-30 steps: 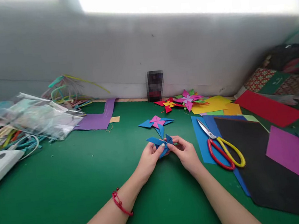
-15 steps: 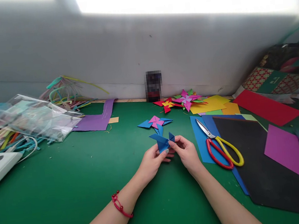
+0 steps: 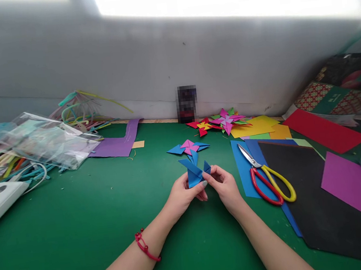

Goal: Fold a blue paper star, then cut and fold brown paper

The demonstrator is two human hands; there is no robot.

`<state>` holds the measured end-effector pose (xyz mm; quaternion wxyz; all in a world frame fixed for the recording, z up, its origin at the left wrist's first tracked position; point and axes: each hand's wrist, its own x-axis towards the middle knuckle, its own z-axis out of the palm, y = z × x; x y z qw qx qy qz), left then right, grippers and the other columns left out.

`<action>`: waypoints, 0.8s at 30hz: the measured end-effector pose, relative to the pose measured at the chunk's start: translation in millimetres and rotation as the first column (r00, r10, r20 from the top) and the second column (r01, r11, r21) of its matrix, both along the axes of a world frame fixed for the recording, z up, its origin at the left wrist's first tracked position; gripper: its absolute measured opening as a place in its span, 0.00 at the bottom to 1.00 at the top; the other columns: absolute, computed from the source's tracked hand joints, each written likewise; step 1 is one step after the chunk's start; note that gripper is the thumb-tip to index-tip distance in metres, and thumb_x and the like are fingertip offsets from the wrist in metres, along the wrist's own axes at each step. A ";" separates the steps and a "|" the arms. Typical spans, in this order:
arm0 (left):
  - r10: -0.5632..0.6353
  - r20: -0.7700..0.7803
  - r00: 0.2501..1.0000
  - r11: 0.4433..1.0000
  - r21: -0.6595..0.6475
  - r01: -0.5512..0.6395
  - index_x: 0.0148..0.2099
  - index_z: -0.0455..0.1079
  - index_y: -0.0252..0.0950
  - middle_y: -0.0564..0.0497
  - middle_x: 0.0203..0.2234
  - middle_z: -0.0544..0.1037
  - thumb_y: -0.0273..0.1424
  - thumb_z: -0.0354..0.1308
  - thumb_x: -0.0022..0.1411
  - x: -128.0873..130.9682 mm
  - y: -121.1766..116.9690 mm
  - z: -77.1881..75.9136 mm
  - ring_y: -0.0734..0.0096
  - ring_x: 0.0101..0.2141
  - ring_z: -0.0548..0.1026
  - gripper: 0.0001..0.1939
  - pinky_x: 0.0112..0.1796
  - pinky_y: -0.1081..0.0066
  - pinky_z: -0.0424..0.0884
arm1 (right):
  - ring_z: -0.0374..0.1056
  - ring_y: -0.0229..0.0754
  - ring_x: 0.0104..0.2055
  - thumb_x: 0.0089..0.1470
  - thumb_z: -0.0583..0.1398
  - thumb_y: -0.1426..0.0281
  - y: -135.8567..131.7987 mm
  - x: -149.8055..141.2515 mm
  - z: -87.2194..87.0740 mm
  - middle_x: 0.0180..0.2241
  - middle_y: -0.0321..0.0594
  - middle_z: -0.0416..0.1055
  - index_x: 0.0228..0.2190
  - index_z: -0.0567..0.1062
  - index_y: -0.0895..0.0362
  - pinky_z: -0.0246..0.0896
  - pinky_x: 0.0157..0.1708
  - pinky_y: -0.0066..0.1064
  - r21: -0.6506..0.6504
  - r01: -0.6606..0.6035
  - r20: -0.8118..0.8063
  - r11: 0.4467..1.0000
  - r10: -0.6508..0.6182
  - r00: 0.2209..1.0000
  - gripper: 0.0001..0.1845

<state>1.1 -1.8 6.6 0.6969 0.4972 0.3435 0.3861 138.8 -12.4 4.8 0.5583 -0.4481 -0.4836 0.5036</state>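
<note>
Between my two hands is a folded piece of blue paper (image 3: 193, 175), held above the green table with one long point sticking out to the upper left. My left hand (image 3: 183, 192) grips its lower edge, thumb in front and fingers behind. With thumb and forefinger, my right hand (image 3: 222, 184) pinches the right side near a small upright flap. Just beyond the hands lies a blue and pink folded paper star (image 3: 188, 146); its near point is partly overlapped by the held piece.
Scissors (image 3: 263, 171) with red and yellow handles lie at right on blue sheets and a black sheet (image 3: 303, 199). Farther back are more paper stars (image 3: 226, 120) and a red sheet (image 3: 323, 130). On the left are purple paper (image 3: 113, 146), a clear plastic bag (image 3: 62, 143) and a white device (image 3: 0, 201).
The blue folded paper has turned slightly and sits a little lower in my hands. My left thumb has shifted a bit to the right along its lower edge.
</note>
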 end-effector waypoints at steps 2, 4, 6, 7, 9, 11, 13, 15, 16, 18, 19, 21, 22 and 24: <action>-0.026 -0.012 1.000 1.000 -0.008 0.026 0.35 0.63 0.32 0.54 0.15 0.72 0.38 0.57 0.54 0.9 -0.2 -0.6 0.73 0.18 0.71 0.13 0.23 0.74 0.67 | 0.60 0.34 0.29 0.47 0.61 0.67 -0.4 -0.3 -0.6 0.25 0.32 0.62 0.23 0.67 0.56 0.56 0.32 0.26 -0.006 -0.001 -0.009 1.000 0.001 1.000 0.08; -0.056 -0.029 0.998 0.998 -0.026 0.055 0.30 0.63 0.32 0.54 0.13 0.70 0.40 0.55 0.54 1.8 -0.8 -1.6 0.73 0.16 0.70 0.14 0.21 0.74 0.66 | 0.59 0.34 0.29 0.47 0.61 0.67 -0.5 -0.6 -1.6 0.25 0.32 0.62 0.23 0.67 0.56 0.56 0.31 0.26 -0.014 -0.001 -0.008 1.000 0.000 1.000 0.08; -0.075 -0.040 0.996 0.997 -0.035 0.073 0.27 0.62 0.32 0.54 0.12 0.69 0.41 0.54 0.55 2.1 -1.4 -2.2 0.74 0.16 0.70 0.16 0.21 0.75 0.66 | 0.58 0.34 0.28 0.47 0.61 0.67 -0.5 -0.9 -2.1 0.25 0.32 0.61 0.23 0.66 0.56 0.55 0.29 0.25 -0.020 0.004 -0.001 1.000 -0.004 1.000 0.08; -0.081 -0.040 0.996 0.996 -0.034 0.079 0.26 0.62 0.32 0.53 0.12 0.69 0.41 0.53 0.55 2.0 -1.7 -2.3 0.74 0.16 0.70 0.17 0.21 0.75 0.66 | 0.58 0.33 0.27 0.47 0.61 0.66 -0.6 -1.2 -2.1 0.25 0.32 0.61 0.23 0.66 0.56 0.54 0.29 0.25 -0.022 0.007 0.005 1.000 -0.007 1.000 0.09; -0.088 -0.034 0.996 0.996 -0.027 0.087 0.27 0.63 0.31 0.53 0.12 0.69 0.42 0.52 0.56 1.5 -2.1 -2.2 0.74 0.16 0.70 0.17 0.22 0.75 0.66 | 0.57 0.33 0.27 0.46 0.61 0.66 -0.7 -1.7 -1.4 0.25 0.32 0.60 0.23 0.66 0.56 0.54 0.28 0.25 -0.026 0.013 0.017 1.000 -0.013 1.000 0.09; -0.093 -0.030 0.995 0.995 -0.025 0.092 0.27 0.63 0.31 0.53 0.12 0.69 0.42 0.52 0.56 1.1 -2.4 -1.6 0.75 0.15 0.69 0.17 0.22 0.75 0.66 | 0.58 0.34 0.27 0.46 0.61 0.65 -0.8 -2.2 -0.3 0.24 0.32 0.61 0.23 0.66 0.56 0.54 0.28 0.26 -0.028 0.015 0.026 0.999 -0.015 1.000 0.09; -0.091 -0.031 0.995 0.995 -0.031 0.090 0.27 0.63 0.31 0.53 0.11 0.69 0.43 0.51 0.56 1.0 -2.3 -0.6 0.74 0.15 0.69 0.18 0.21 0.75 0.66 | 0.58 0.34 0.27 0.46 0.60 0.64 -0.9 -2.6 0.9 0.24 0.32 0.61 0.23 0.66 0.56 0.55 0.29 0.26 -0.028 0.016 0.034 0.999 -0.015 0.999 0.10; -0.088 -0.031 0.996 0.995 -0.040 0.087 0.27 0.63 0.32 0.53 0.11 0.69 0.44 0.51 0.56 1.0 -2.1 0.5 0.74 0.15 0.69 0.18 0.21 0.74 0.66 | 0.59 0.34 0.26 0.46 0.60 0.63 -1.0 -2.9 1.8 0.24 0.32 0.61 0.23 0.66 0.56 0.56 0.29 0.26 -0.029 0.018 0.050 0.999 -0.016 0.999 0.10; -0.087 -0.032 0.996 0.995 -0.044 0.086 0.27 0.63 0.32 0.53 0.11 0.69 0.44 0.51 0.56 1.0 -2.1 1.0 0.74 0.15 0.69 0.19 0.21 0.74 0.66 | 0.59 0.35 0.26 0.46 0.60 0.63 -1.1 -3.0 2.2 0.24 0.32 0.61 0.23 0.66 0.56 0.56 0.29 0.26 -0.029 0.019 0.061 0.999 -0.017 0.998 0.10; -0.087 -0.034 0.996 0.995 -0.047 0.085 0.27 0.63 0.32 0.53 0.11 0.69 0.44 0.51 0.56 0.8 -2.0 1.7 0.74 0.14 0.69 0.19 0.21 0.74 0.66 | 0.59 0.35 0.25 0.47 0.60 0.62 -1.2 -3.2 2.6 0.23 0.32 0.61 0.23 0.65 0.55 0.57 0.28 0.26 -0.031 0.018 0.078 0.999 -0.016 0.997 0.11; -0.087 -0.034 0.996 0.995 -0.046 0.085 0.27 0.63 0.32 0.52 0.11 0.70 0.44 0.51 0.56 0.6 -2.0 1.8 0.74 0.14 0.69 0.19 0.21 0.74 0.66 | 0.59 0.35 0.25 0.47 0.59 0.62 -1.3 -3.2 2.8 0.23 0.32 0.61 0.23 0.65 0.55 0.57 0.28 0.26 -0.031 0.016 0.082 0.999 -0.014 0.997 0.11; -0.088 -0.030 0.996 0.995 -0.044 0.086 0.27 0.63 0.32 0.52 0.11 0.70 0.44 0.50 0.57 0.2 -2.0 1.4 0.74 0.14 0.69 0.19 0.21 0.74 0.66 | 0.59 0.34 0.25 0.47 0.59 0.62 -1.4 -3.4 3.0 0.23 0.32 0.61 0.23 0.65 0.55 0.56 0.28 0.26 -0.030 0.015 0.080 0.999 -0.013 0.997 0.11; -0.088 -0.029 0.996 0.995 -0.044 0.087 0.27 0.63 0.32 0.52 0.11 0.70 0.44 0.50 0.57 0.1 -2.1 0.9 0.74 0.14 0.69 0.19 0.21 0.75 0.66 | 0.59 0.34 0.25 0.47 0.59 0.63 -1.5 -3.6 3.0 0.24 0.32 0.61 0.23 0.65 0.55 0.56 0.28 0.26 -0.028 0.016 0.076 0.999 -0.014 0.997 0.11; -0.090 -0.028 0.996 0.995 -0.047 0.089 0.27 0.63 0.32 0.52 0.10 0.70 0.44 0.49 0.58 0.0 -2.2 0.0 0.74 0.13 0.68 0.19 0.20 0.75 0.65 | 0.58 0.33 0.25 0.48 0.59 0.64 -1.7 -4.0 3.3 0.23 0.31 0.60 0.23 0.65 0.56 0.55 0.28 0.26 -0.021 0.015 0.066 1.000 -0.014 0.998 0.10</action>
